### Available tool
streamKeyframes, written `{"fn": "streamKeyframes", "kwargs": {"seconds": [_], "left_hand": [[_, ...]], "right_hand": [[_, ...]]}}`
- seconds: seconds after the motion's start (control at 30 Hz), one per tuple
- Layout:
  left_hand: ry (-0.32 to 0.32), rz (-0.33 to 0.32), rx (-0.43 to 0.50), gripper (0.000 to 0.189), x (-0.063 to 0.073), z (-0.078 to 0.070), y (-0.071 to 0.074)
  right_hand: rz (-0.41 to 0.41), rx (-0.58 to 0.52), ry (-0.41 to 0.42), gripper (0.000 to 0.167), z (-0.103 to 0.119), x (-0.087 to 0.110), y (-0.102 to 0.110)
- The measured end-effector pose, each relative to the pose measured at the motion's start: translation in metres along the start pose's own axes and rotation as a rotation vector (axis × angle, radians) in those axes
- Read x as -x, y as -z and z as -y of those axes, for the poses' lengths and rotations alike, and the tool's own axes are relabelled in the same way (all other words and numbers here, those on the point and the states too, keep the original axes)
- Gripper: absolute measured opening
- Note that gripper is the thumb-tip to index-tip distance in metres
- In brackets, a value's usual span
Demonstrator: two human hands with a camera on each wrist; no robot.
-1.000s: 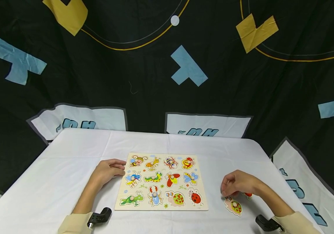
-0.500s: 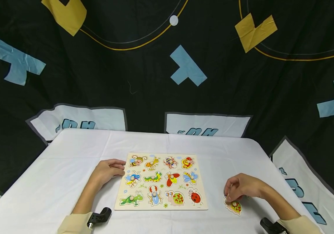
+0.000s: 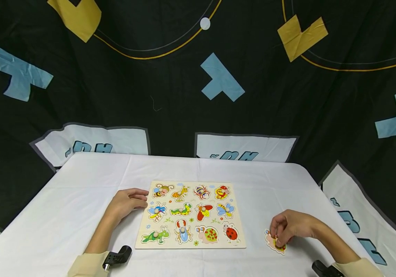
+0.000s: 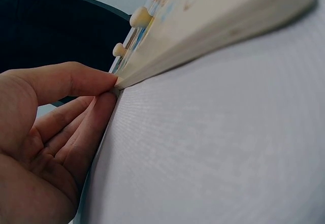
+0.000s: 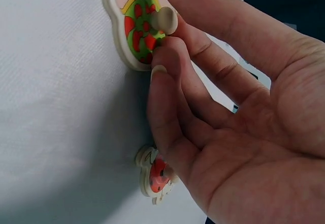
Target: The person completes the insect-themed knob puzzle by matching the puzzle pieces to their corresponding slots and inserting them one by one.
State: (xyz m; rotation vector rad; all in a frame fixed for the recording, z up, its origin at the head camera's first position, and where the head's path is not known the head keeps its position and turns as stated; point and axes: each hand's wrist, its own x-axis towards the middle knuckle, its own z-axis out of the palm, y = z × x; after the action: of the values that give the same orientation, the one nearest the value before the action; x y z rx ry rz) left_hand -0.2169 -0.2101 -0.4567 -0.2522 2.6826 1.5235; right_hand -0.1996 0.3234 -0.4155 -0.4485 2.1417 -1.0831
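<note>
A wooden puzzle board (image 3: 167,222) with insect pictures lies on the table; small knobs stand on several of its pieces. My left hand (image 3: 126,204) rests at its left side, fingertips touching the edge. In the left wrist view, thumb and finger meet the board's corner (image 4: 133,77). To the right lies a snail puzzle piece (image 5: 136,31), its round knob (image 5: 166,21) close to the fingers of my right hand (image 3: 295,226). Those fingers are bent around the knob, with the thumb tip apart from it. A red ladybug puzzle piece (image 5: 158,176) lies beyond, hidden by the hand in the head view.
A white cloth covers the table (image 3: 90,177). Behind it hangs a black backdrop (image 3: 132,96) with blue and gold shapes. A wrist camera (image 3: 118,257) sits at the left sleeve, another (image 3: 326,268) at the right.
My right hand has shifted rightward and slightly nearer, from the snail piece's far end to over its shell. The left hand keeps its place at the board.
</note>
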Motion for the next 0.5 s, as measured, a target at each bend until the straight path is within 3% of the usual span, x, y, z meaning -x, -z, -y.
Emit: {"fn": "streamKeyframes", "kwargs": {"seconds": [0.5], "left_hand": [[-0.002, -0.003, 0.006, 0.043, -0.0004, 0.0009, -0.0008]], "right_hand": [[-0.015, -0.024, -0.025, 0.029, -0.0063, 0.0005, -0.0020]]}}
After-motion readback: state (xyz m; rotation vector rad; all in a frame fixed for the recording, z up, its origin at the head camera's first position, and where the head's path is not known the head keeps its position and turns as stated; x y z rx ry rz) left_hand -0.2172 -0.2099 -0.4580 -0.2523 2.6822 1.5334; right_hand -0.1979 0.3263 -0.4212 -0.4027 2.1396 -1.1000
